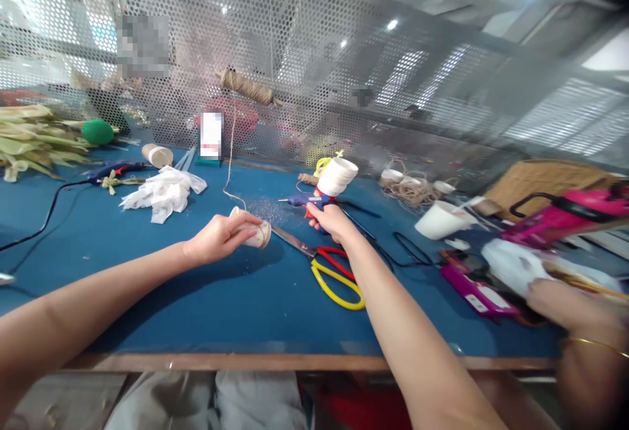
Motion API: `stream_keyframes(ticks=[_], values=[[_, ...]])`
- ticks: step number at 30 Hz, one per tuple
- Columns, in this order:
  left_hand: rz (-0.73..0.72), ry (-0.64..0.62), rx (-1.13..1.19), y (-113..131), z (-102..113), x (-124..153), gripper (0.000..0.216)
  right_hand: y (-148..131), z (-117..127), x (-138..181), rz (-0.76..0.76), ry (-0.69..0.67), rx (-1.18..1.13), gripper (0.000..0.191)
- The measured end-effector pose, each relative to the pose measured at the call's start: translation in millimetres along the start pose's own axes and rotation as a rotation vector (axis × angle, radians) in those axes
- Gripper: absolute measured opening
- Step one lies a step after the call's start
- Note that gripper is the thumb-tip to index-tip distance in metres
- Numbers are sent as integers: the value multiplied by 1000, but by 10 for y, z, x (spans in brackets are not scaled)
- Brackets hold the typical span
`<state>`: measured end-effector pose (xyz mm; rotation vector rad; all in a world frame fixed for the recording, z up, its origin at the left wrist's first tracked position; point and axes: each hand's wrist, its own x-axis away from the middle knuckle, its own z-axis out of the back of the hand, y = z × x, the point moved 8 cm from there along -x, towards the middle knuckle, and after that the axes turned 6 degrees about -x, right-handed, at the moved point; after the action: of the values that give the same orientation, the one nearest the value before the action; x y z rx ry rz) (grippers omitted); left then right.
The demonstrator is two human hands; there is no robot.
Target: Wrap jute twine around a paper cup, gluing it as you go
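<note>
My left hand (219,238) is wrapped round a small paper cup (259,234) lying on its side just above the blue table (206,292). A thin twine strand (229,168) runs from the cup up to a twine spool (246,87) on the mesh wall. My right hand (330,218) is closed on the handle of a blue glue gun (307,201), its nozzle pointing left toward the cup. A stack of white cups (337,176) stands right behind the gun.
Scissors (328,269) with red and yellow handles lie under my right forearm. White lace (164,192), a second glue gun (118,170), a green ball (97,132) and leaves (34,138) are far left. At right, a tipped white cup (439,221), a pink bottle (570,215) and another person's arm (580,325).
</note>
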<state>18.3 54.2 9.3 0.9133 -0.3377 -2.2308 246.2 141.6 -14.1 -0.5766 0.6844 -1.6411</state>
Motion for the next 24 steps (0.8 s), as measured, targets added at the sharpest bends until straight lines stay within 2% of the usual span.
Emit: stream_keyframes(ticks=[5,7,9,10,12,14,15,17,21,24], values=[[-218,58,-69,226,35,51,26,103,-7,-98,-44,48,159,30],[-295,57,-98,317,34,80,25,21,45,-55,-31,98,216,25],[-361,48,-120,401,27,107,26,-172,62,65,49,108,231,25],[-387,38,-129,437,19,118,26,-328,15,158,149,52,212,29],[-423,12,-139,495,-1,135,27,-644,-212,434,339,-244,17,37],[-447,-9,-134,536,-17,149,26,-900,-422,780,450,-553,-158,38],[-454,-19,-127,550,-25,155,25,-990,-458,905,480,-607,-219,35],[-451,-48,-108,562,-46,164,25,-1074,-473,1030,491,-597,-285,31],[-413,-91,-53,564,-62,171,28,-1028,-475,1030,433,-530,-362,18],[-308,-89,9,522,-36,147,28,-977,-474,1006,396,-527,-430,15]])
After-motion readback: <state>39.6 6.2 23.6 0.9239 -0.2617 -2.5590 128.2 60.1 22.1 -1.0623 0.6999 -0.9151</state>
